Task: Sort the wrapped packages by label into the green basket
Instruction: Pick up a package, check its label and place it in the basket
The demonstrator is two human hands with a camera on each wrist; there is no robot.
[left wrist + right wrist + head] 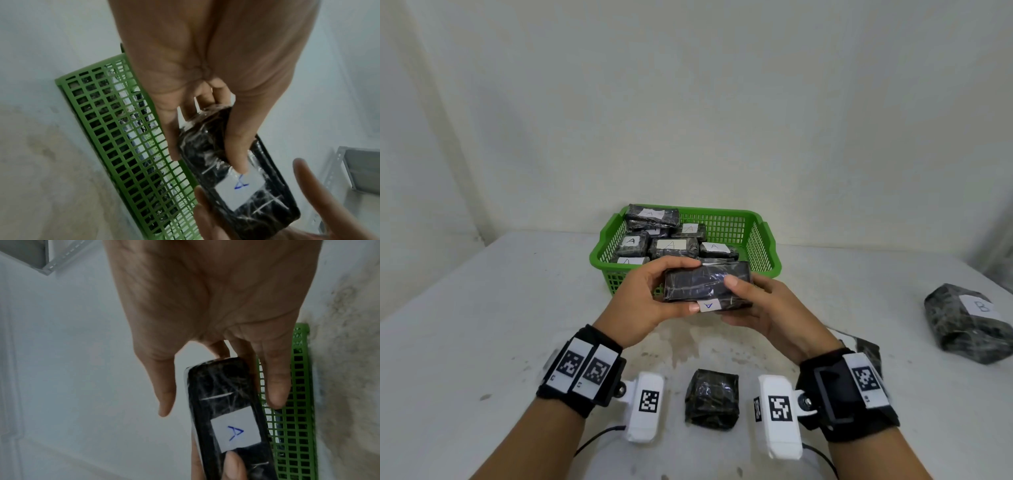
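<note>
small wrapped bundle (711,399) nearest; b package (967,323) right; basket (763,240) behind.

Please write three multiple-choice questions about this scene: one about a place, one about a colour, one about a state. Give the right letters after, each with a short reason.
1. Where does the package marked B lie?
A. in the basket
B. on the table, at the far right
C. in the left hand

2. What colour is the basket?
A. green
B. blue
C. red

3. How is the package with the A label held?
A. by the left hand alone
B. it lies loose on the table
C. by both hands, the right hand too

Answers: 1 B, it sits apart on the table. 2 A, its mesh walls are green. 3 C, fingers of both hands curl round its ends, in front of the basket.
</note>
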